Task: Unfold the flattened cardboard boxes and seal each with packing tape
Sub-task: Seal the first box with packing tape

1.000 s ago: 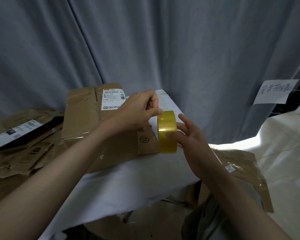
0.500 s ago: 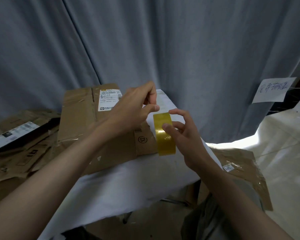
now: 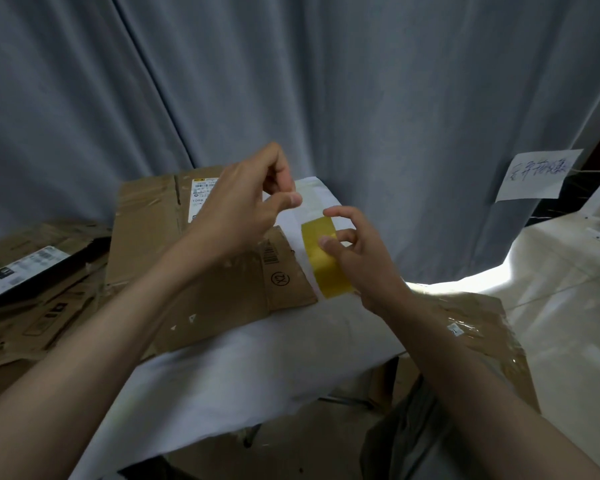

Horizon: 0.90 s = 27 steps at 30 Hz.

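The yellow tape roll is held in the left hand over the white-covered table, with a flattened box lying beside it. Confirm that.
Wrong hand. In the head view the right hand grips the yellow tape roll; the left hand is above it, pinching thumb to finger. The white-covered table and the flattened box beside the roll are right.

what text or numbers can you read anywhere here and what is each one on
"1098": shipping label on the flattened box on the table; its other print is too small.
Circled mark, seemingly "XZ", beside a barcode: same box's flap.
Paper sign on the curtain: handwriting, unreadable.
Left box's label: blurred.
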Each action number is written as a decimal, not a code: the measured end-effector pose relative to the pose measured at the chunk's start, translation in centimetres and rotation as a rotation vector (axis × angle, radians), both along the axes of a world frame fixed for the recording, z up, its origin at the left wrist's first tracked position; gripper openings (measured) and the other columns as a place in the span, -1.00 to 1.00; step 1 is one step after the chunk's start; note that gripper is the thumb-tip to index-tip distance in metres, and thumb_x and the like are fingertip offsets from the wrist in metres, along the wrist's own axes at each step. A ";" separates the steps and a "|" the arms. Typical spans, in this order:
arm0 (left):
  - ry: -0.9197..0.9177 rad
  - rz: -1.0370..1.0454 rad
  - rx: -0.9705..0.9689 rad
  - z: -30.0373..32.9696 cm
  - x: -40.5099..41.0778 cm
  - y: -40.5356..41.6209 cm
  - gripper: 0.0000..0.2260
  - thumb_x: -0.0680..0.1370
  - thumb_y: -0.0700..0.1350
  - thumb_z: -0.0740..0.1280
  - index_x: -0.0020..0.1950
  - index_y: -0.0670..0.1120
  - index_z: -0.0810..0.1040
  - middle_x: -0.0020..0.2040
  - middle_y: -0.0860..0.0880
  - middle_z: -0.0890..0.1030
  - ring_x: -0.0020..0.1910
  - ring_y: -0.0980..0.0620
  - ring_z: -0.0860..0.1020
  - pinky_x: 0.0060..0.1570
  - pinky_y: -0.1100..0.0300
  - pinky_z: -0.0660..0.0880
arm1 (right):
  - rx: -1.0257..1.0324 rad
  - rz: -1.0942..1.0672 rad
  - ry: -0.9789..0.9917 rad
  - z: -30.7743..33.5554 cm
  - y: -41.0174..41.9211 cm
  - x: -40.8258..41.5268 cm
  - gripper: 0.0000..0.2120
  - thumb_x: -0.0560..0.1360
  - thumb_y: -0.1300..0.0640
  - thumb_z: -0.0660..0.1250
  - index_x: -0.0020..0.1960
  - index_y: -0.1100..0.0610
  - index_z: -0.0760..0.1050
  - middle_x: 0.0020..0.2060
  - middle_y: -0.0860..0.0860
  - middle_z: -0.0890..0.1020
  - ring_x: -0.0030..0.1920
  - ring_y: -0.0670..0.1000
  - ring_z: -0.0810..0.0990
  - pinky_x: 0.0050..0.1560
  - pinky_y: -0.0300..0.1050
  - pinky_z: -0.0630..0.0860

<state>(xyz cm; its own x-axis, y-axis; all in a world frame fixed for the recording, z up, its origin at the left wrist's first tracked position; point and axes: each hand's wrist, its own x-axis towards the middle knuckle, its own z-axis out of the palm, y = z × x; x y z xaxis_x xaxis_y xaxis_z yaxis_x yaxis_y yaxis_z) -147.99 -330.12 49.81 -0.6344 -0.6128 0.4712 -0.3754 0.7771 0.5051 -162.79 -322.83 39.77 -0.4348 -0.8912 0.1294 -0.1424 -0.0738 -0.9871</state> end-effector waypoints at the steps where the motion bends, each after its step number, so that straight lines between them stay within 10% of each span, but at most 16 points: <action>1: -0.002 -0.013 0.000 0.1 -0.1 0.1 -0.69 0.52 -0.19 0.45 -0.21 0.07 0.35 -0.20 0.03 0.61 -0.15 0.06 0.60 -0.18 0.36 0.47 | 0.011 -0.004 -0.014 -0.1 0.0 -0.1 -0.73 0.55 0.10 0.38 0.15 -0.21 0.48 -0.01 0.10 0.60 0.03 0.06 0.55 0.00 0.01 0.48; 10: 0.042 0.016 0.081 0.6 0.2 -1.6 -0.73 0.47 -0.15 0.52 -0.15 0.03 0.41 -0.20 0.02 0.63 -0.23 0.09 0.56 -0.17 0.28 0.50 | -0.006 0.081 -0.035 0.3 0.6 -0.7 -0.93 0.59 0.14 0.32 0.01 0.08 0.42 -0.33 -0.14 0.54 -0.28 -0.14 0.47 -0.26 -0.21 0.32; 15: -0.042 0.088 0.211 0.5 -0.1 -4.5 -0.79 0.49 -0.18 0.50 -0.13 -0.01 0.47 -0.21 -0.02 0.65 -0.22 0.05 0.61 -0.19 0.22 0.50 | -0.019 0.082 -0.009 1.0 1.7 -0.6 -0.91 0.59 0.12 0.32 -0.02 0.02 0.41 -0.20 0.27 0.53 -0.22 0.04 0.44 -0.23 -0.09 0.40; 27: -0.347 0.119 0.295 -1.6 -2.3 -5.5 -0.75 0.48 -0.04 0.51 0.05 -0.07 0.52 -0.14 0.01 0.67 -0.11 0.04 0.60 -0.22 0.20 0.43 | -0.051 0.171 0.066 2.0 2.0 -1.0 -0.90 0.61 0.12 0.30 0.05 0.03 0.37 -0.09 0.19 0.61 -0.21 0.01 0.50 -0.32 -0.25 0.49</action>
<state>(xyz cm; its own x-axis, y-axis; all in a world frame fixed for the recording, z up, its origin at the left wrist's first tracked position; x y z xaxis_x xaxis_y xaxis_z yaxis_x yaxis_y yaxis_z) -150.27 -335.65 48.23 -0.6409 -0.7667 0.0387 -0.6389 0.5607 0.5267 -163.75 -320.79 41.73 -0.2663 -0.9429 0.1998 -0.1876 -0.1527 -0.9703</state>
